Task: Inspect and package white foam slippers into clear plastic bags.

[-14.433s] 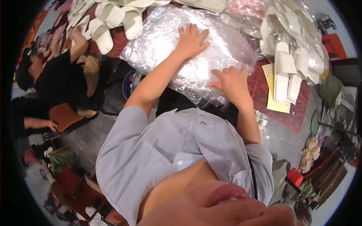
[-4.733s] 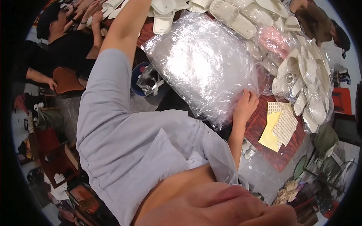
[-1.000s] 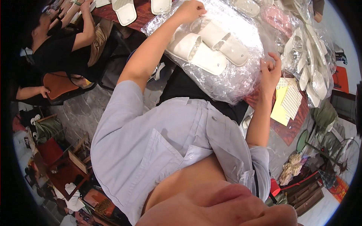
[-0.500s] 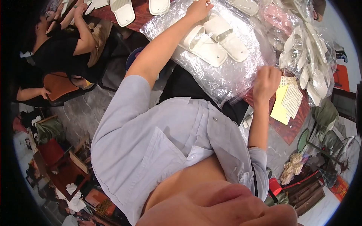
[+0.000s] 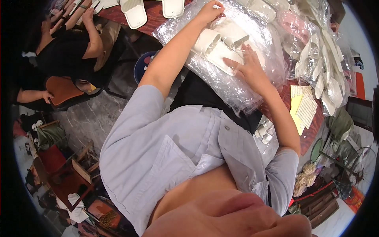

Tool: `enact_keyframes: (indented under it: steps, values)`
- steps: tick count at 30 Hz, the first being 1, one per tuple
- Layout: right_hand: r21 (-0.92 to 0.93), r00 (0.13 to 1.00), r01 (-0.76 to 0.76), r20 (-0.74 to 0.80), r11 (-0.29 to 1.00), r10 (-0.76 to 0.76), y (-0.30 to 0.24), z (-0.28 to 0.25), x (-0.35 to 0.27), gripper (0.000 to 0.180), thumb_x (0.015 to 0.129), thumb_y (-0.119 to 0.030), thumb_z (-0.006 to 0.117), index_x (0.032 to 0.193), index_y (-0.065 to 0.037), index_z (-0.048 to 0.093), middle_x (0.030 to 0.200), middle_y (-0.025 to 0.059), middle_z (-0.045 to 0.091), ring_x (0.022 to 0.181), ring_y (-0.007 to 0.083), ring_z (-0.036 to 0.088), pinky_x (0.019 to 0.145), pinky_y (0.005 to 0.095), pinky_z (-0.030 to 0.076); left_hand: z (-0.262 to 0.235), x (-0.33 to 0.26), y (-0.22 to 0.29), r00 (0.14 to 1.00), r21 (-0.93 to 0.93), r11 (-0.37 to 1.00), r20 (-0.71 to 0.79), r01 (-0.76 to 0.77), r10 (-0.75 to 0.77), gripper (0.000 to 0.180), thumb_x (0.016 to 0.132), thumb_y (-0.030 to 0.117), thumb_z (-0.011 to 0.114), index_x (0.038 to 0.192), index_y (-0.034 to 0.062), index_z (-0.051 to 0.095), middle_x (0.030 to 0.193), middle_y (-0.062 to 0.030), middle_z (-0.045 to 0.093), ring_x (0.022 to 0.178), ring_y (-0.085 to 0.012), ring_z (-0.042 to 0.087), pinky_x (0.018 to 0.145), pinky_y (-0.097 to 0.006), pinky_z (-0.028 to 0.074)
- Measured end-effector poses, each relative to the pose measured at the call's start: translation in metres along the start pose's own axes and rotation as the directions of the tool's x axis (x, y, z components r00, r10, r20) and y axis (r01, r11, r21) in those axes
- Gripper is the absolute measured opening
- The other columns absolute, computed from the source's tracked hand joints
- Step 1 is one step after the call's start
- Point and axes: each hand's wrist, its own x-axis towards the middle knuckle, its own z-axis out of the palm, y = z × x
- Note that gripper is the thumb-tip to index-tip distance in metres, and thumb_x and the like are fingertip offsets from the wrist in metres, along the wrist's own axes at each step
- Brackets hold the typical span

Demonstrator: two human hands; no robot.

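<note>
A pair of white open-toe slippers (image 5: 208,41) lies on a large sheet of clear plastic wrap (image 5: 244,96) on the table in front of me. My right hand (image 5: 254,75) reaches over the soles, fingers apart, thumb near the left slipper's sole and fingertips at the right one. It hides part of both soles. Just beyond the slippers' straps is my left hand (image 5: 209,14), its fingers bent together as in a pinch. Whatever lies between those fingertips is too small to make out.
Sticker sheets (image 5: 306,104) and yellow paper lie on the red-brown table (image 5: 286,96). Plastic bags of white slippers (image 5: 333,91) crowd the right, near a pink one (image 5: 294,23). More slippers (image 5: 133,14) stand far left. A blue bucket (image 5: 140,68) and a seated person (image 5: 65,49) are at left.
My right hand has moved left from beside the sticker sheets onto the slippers, its fingers now spread. My left hand stays beyond the straps, slightly shifted.
</note>
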Motion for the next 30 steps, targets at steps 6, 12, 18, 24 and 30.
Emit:
enact_keyframes:
  steps: [6,12,18,24,30]
  values:
    - [0.044,1.000,-0.008,0.012,0.999,0.008,0.008,0.039,0.064,0.031,0.090,-0.022,0.064,0.120,-0.019,0.066,0.122,0.0263,0.054,0.116,0.0443,0.048,0.100,0.0486,0.039,0.028,-0.018,0.023,0.992,0.316,0.946,-0.068,-0.077,0.104,0.024,0.087,0.020,0.072,0.107,0.0110,0.063,0.090,-0.0083,0.071,0.080,-0.0153,0.066,0.066,-0.027,0.050]
    - [0.009,0.994,-0.006,-0.105,1.000,0.007,0.026,0.061,0.075,0.020,0.088,-0.027,0.062,0.096,-0.011,0.070,0.088,0.0157,0.065,0.089,0.0350,0.061,0.079,0.0448,0.048,0.041,-0.033,0.043,0.957,0.482,0.859,-0.123,-0.175,0.264,0.019,0.087,0.019,0.070,0.102,0.0092,0.065,0.078,-0.0112,0.072,0.070,-0.0205,0.067,0.065,-0.034,0.051]
    - [-0.007,0.907,-0.137,-0.403,0.991,0.122,0.034,0.035,0.012,0.011,0.085,-0.013,0.064,0.086,-0.003,0.068,0.080,0.0216,0.062,0.082,0.0396,0.058,0.073,0.0473,0.048,0.014,-0.029,0.080,0.911,0.644,0.761,-0.259,-0.084,0.320,0.007,0.091,0.008,0.057,0.094,0.0026,0.060,0.074,-0.0153,0.062,0.061,-0.0237,0.058,0.054,-0.038,0.046]
    - [0.053,0.866,-0.371,-0.342,0.927,0.366,0.042,0.038,-0.039,0.014,0.085,-0.013,0.064,0.090,-0.002,0.071,0.081,0.0224,0.062,0.085,0.0401,0.057,0.078,0.0473,0.046,0.016,-0.047,0.081,0.936,0.712,0.701,-0.223,-0.035,0.274,0.009,0.088,0.009,0.057,0.088,0.0014,0.062,0.075,-0.0176,0.064,0.070,-0.0296,0.063,0.064,-0.043,0.048]
    - [0.071,0.794,-0.506,-0.352,0.860,0.496,0.026,0.038,-0.080,0.015,0.080,-0.008,0.064,0.090,0.001,0.071,0.083,0.0238,0.064,0.095,0.0439,0.058,0.090,0.0493,0.045,0.017,-0.047,0.066,0.911,0.847,0.527,-0.164,-0.067,0.379,0.019,0.084,0.008,0.060,0.101,0.0048,0.065,0.088,-0.0202,0.066,0.082,-0.0352,0.063,0.071,-0.045,0.048]
